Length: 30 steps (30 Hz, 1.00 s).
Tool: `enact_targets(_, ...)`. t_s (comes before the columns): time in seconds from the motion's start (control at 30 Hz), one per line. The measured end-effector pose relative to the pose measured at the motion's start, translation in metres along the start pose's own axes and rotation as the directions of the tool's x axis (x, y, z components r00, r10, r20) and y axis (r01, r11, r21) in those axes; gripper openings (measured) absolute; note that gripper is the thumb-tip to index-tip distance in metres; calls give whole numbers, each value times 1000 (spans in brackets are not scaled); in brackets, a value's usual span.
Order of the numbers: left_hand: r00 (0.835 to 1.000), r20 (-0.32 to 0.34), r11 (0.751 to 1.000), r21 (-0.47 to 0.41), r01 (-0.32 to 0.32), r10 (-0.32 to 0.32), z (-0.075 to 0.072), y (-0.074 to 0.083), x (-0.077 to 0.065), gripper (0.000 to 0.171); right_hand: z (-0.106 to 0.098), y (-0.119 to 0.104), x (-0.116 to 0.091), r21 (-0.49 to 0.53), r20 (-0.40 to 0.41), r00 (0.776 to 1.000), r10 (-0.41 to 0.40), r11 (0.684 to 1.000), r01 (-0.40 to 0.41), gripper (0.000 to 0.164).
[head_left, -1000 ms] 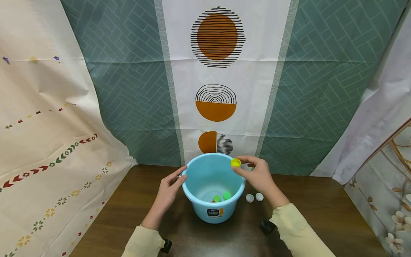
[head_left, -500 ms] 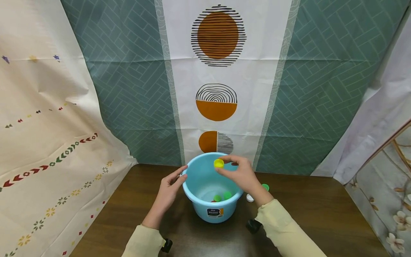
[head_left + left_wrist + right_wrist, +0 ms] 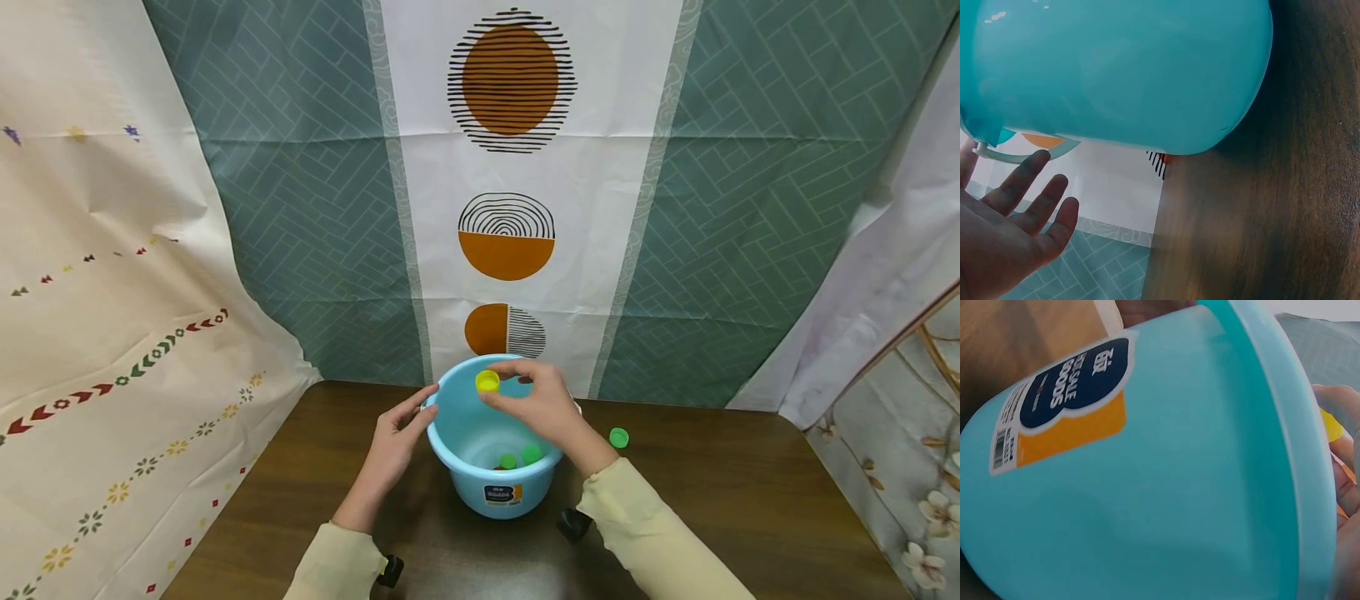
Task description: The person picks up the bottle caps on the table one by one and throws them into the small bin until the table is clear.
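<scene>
My right hand (image 3: 542,403) is over the mouth of a light blue bucket (image 3: 487,493), pinching a yellow bottle cap (image 3: 487,382) between thumb and fingers. In the right wrist view, part of the yellow cap (image 3: 1331,426) shows past the rim. At the bucket's left rim, my left hand (image 3: 393,437) holds on with thumb and forefinger. Seen from the left wrist, the other fingers (image 3: 1042,201) spread loosely beside the bucket's pale handle (image 3: 1019,157). Inside on the bottom lie green caps (image 3: 532,454), with a bit of red beside them.
Right of the bucket, a green cap (image 3: 618,437) lies on the dark wooden table (image 3: 720,492). A printed cloth (image 3: 510,217) hangs behind the table, with a cream cloth (image 3: 135,333) at the left. The bucket carries a label (image 3: 1072,400) on its front.
My right hand has moved left with the yellow cap, from the right rim to over the bucket. The forearm now covers the white caps, and a green cap has come into view. The left hand stays put.
</scene>
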<state>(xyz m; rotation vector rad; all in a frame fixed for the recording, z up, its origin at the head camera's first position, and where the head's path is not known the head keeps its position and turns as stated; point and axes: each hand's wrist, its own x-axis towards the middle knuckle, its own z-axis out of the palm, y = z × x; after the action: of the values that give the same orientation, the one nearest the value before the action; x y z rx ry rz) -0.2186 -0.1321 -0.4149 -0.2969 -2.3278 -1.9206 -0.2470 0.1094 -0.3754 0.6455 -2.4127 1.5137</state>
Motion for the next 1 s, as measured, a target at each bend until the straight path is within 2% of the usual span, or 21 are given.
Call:
enact_targets(0.23,1000,7,1000,-17,-8,9,-1,-14,6,39,5,-4,1,-15,20,1000,10,1000,-10,35)
enact_targets(0.47,999,-19,999,24,-41,41,1,-34,11,39,7,-5,0,4,30,999,17,1000,-17,32)
enact_targets(0.63,998,-39,999,10,-39,39,2,-35,11,37,10,-7,0,7,37,999,20,1000,-20,32)
enact_targets(0.87,999,-32,999,-7,-37,37,3,-35,10,37,10,-7,0,-61,15,998,57,997,-56,49)
enact_targets(1.0,999,-38,999,-11,-38,38,2,-34,10,37,8,-7,0,-57,10,998,64,996,-63,50)
